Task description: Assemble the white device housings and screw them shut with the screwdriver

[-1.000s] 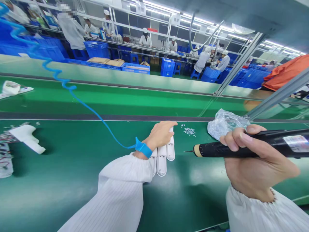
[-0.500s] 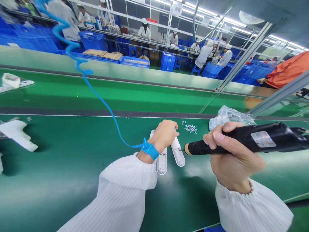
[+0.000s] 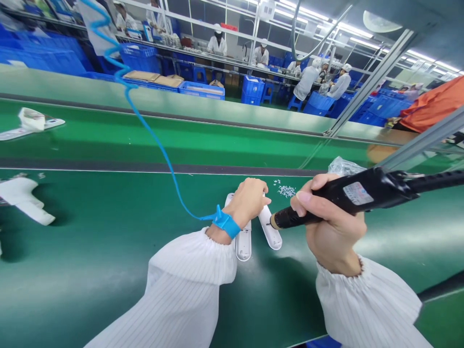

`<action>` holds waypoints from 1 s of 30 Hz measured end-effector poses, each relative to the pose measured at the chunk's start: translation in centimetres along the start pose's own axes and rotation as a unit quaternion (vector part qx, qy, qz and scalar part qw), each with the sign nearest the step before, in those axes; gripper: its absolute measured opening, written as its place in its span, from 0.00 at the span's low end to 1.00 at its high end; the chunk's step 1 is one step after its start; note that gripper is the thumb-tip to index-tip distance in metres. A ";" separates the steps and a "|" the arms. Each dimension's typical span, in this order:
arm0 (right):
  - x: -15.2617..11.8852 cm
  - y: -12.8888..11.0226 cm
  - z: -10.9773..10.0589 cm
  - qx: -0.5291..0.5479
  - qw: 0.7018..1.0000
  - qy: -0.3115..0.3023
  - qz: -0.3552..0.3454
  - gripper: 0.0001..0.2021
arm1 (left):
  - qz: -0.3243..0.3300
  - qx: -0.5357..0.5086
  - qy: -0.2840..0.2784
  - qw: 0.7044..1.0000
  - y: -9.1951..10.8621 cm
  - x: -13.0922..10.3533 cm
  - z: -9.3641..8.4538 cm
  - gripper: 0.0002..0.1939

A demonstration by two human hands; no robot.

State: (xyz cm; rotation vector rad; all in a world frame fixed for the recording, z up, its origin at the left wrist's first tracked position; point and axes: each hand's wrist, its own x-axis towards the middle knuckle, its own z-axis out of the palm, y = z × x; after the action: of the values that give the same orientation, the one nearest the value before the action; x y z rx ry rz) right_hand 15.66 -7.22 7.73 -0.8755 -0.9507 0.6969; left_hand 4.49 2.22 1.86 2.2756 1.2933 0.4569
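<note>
My left hand (image 3: 250,199), with a blue strap (image 3: 226,223) on its wrist, is closed round the upper end of a white elongated part (image 3: 272,234). Beside that part, partly under the hand, lies another white elongated casing (image 3: 243,245). My right hand (image 3: 331,217) grips a black electric screwdriver (image 3: 344,194), held nearly level with its tip at the middle of the white part. A pile of small screws (image 3: 286,191) sits on the green table just beyond, between the hands.
A clear plastic bag (image 3: 344,166) lies behind my right hand. White gun-shaped housings (image 3: 27,195) are at the far left. Another white piece (image 3: 32,121) rests on the green conveyor (image 3: 203,145). A coiled blue cord (image 3: 155,140) runs up from the wrist. Several people work beyond.
My right hand and the screwdriver have moved left, bringing the tip against the white part. That part's lower end has shifted slightly right. The white piece on the conveyor has moved right.
</note>
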 end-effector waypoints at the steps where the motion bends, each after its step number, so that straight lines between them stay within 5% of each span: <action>1: 0.0 0.1 0.2 -0.001 1.000 0.000 0.005 0.11 | -0.002 -0.001 -0.002 1.000 0.0 0.0 0.0 0.11; 12: 0.7 -2.1 -0.7 0.017 0.998 0.048 -0.030 0.07 | -0.002 -0.014 0.000 1.000 -0.1 -0.1 0.1 0.10; 30: 0.4 -0.6 -0.9 0.022 0.999 0.045 -0.008 0.09 | 0.016 -0.003 0.013 1.000 -0.5 -0.2 0.5 0.11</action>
State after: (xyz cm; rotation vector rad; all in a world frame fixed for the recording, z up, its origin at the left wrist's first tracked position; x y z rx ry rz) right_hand 16.73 -7.48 8.14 -0.8521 -0.8577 0.6577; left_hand 4.30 2.19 1.16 2.2959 1.2687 0.5033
